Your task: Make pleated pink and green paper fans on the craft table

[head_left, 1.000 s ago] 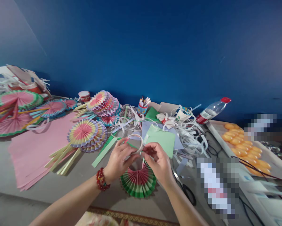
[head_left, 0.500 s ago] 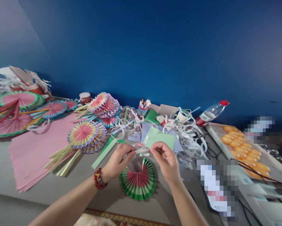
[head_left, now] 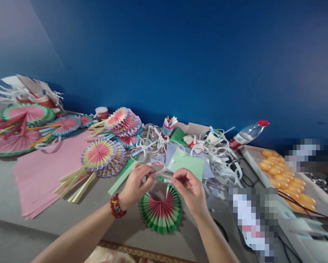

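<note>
My left hand, with a red bead bracelet at its wrist, is closed on a tape roll whose inner ring has red print. A thin pale strip of tape runs from there to my right hand, where thumb and forefinger pinch its end. Just below both hands, a pleated paper fan lies on the table, red in the middle with a green rim and a gap at its top. Light green paper lies just beyond my right fingers.
Finished paper fans and pink sheets lie to the left. Curled paper strips pile up behind the hands, near a pen cup. On the right are a tilted bottle, a tray of orange objects and dark cables.
The tape roll shows more fully above my left fingers. My right hand has shifted slightly left and down, the strip still between both hands. The fan has stayed put.
</note>
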`<state>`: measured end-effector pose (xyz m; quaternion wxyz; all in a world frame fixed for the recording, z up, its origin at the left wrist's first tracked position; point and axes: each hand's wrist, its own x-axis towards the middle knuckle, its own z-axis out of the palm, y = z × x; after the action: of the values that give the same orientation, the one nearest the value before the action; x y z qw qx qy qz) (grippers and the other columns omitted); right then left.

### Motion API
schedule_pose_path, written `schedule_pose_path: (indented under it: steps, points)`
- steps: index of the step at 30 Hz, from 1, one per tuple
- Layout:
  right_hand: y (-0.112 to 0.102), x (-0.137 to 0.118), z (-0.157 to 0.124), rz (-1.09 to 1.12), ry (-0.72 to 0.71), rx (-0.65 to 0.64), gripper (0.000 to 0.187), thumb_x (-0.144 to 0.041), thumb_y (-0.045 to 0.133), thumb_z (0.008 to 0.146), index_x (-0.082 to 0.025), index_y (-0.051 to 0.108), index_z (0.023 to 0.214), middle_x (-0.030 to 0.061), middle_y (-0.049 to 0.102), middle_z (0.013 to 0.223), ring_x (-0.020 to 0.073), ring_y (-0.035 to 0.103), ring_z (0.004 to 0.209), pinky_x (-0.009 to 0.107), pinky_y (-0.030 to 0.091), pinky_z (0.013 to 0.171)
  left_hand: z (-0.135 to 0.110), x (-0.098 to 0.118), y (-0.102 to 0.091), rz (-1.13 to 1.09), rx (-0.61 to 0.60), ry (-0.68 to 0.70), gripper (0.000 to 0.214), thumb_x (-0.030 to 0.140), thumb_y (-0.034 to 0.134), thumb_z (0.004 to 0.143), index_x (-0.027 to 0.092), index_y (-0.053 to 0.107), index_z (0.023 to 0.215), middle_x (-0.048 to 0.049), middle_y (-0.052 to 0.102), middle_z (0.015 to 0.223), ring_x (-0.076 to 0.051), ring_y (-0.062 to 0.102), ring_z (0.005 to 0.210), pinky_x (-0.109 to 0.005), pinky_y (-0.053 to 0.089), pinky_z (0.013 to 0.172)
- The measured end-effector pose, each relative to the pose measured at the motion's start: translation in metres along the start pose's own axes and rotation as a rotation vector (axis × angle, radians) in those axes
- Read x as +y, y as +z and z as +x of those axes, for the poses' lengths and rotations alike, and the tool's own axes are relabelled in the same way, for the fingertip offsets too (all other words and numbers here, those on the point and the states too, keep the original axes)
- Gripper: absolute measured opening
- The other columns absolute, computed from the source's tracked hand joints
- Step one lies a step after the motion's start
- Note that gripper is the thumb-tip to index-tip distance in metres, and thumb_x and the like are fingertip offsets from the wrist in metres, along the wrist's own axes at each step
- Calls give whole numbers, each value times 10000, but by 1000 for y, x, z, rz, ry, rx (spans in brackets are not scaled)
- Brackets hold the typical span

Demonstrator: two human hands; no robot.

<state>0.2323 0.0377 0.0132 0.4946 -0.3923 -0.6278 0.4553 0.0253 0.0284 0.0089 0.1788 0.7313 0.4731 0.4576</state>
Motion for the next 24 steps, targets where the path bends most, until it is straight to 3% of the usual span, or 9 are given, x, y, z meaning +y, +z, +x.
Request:
schedule_pose_path:
  steps: [5, 9, 12, 14, 16, 19, 22, 24]
  points:
    - [8, -2, -7, -103, -83, 70, 118, -289, 635, 903, -211, 597, 822, 28, 592, 818, 167, 584, 765, 274, 479, 694, -1, 5, 3, -89, 63, -38, 156, 217, 520, 902, 192, 631, 795, -18, 648, 732, -181, 585, 746, -307, 434, 741]
    - [8, -12, -12, -99, -217, 155, 70, -254, 636, 893, -221, 608, 838, 50, 598, 869, 192, 604, 831, 310, 505, 724, 0, -8, 3, -346, 127, -228, 166, 268, 556, 888, 184, 637, 769, -9, 644, 706, -156, 573, 662, -263, 438, 618]
    - [-8, -17, -8, 12, -315, 475, 71, -237, 677, 861, -221, 611, 839, 36, 592, 908, 175, 597, 844, 305, 504, 748, 5, -23, -1, -408, 261, -323, 234, 268, 476, 930, 182, 615, 764, 16, 597, 606, -136, 546, 570, -247, 433, 561]
    - [-22, -18, -2, 43, -351, 651, 112, -251, 712, 830, -212, 607, 829, 22, 594, 876, 169, 593, 810, 315, 502, 755, 8, -27, -1, -339, 260, -286, 208, 287, 497, 939, 181, 643, 836, 3, 644, 666, -151, 587, 623, -266, 466, 607]
    - [-30, -17, 2, -13, -292, 597, 122, -276, 725, 819, -200, 637, 859, 31, 615, 870, 181, 608, 808, 331, 515, 762, 8, -26, 4, -166, 113, -133, 172, 297, 548, 930, 187, 678, 908, -34, 715, 815, -187, 641, 771, -329, 494, 770]
    - [-32, -18, -3, -106, -159, 342, 243, -287, 673, 871, -221, 658, 1104, 56, 647, 963, 197, 638, 883, 346, 537, 800, 5, -18, 13, 116, -147, 71, 192, 237, 512, 957, 200, 685, 1031, -54, 741, 928, -215, 650, 896, -450, 386, 1012]
    - [-30, -20, -20, -216, -141, 184, 403, -264, 607, 921, -276, 550, 1320, 60, 644, 1049, 193, 646, 937, 347, 550, 839, 0, -10, 15, 311, -230, 125, 262, 198, 491, 950, 195, 634, 1171, -81, 710, 1050, -257, 605, 1023, -499, 328, 1054]
    - [-30, -18, -37, -328, -135, 93, 495, -262, 590, 930, -291, 461, 1407, 67, 642, 1089, 189, 660, 903, 354, 559, 840, -3, -3, 14, 375, -258, 144, 256, 235, 507, 939, 197, 632, 1159, -99, 669, 1127, -286, 561, 1087, -494, 349, 1024]
